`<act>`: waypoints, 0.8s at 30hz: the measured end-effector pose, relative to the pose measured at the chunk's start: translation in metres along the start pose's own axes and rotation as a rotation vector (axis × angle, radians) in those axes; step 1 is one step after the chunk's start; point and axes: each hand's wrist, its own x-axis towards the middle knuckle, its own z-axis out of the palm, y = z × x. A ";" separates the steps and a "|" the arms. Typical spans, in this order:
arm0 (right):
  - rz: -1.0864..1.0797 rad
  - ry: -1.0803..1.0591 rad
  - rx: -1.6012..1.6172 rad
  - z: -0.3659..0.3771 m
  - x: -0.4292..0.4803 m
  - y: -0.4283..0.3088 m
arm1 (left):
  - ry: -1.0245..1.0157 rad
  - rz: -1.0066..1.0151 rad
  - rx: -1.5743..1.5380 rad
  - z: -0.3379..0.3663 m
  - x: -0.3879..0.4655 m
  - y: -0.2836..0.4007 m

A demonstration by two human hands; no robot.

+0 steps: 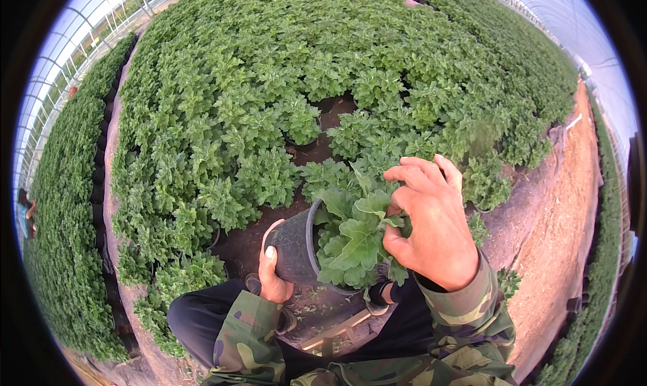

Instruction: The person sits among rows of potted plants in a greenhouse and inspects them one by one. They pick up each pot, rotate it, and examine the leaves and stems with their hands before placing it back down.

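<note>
A black plastic pot (290, 252) is tilted sideways, its mouth facing right, with my left hand (275, 269) wrapped around its base. Out of it grows a leafy green plant (356, 242) with lobed leaves that look like a chrysanthemum's. My right hand (427, 219) is at the plant's top, thumb and fingertips pinching the edge of the foliage. What exactly lies between those fingertips is partly hidden by the hand itself.
Dense rows of potted plants (273, 72) spread ahead, with another bed (71, 199) on the left. A dirt path (548, 239) runs along the right. Between my legs is a wooden frame (336, 330). Another person (25, 214) is at the far left.
</note>
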 end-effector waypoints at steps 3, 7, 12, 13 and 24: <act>-0.004 0.037 0.008 0.004 0.002 0.000 | -0.001 -0.004 -0.004 0.000 -0.001 -0.001; -0.001 0.057 0.046 0.006 0.004 0.000 | -0.006 -0.011 -0.002 -0.001 -0.001 -0.002; 0.040 0.090 0.058 0.011 0.007 -0.002 | -0.011 0.000 0.009 0.000 -0.001 -0.001; 0.048 0.100 0.052 0.012 0.008 -0.003 | -0.014 0.006 0.009 -0.001 -0.001 -0.001; 0.050 0.339 0.718 -0.013 0.005 -0.008 | 0.010 -0.195 -0.186 -0.026 0.002 -0.018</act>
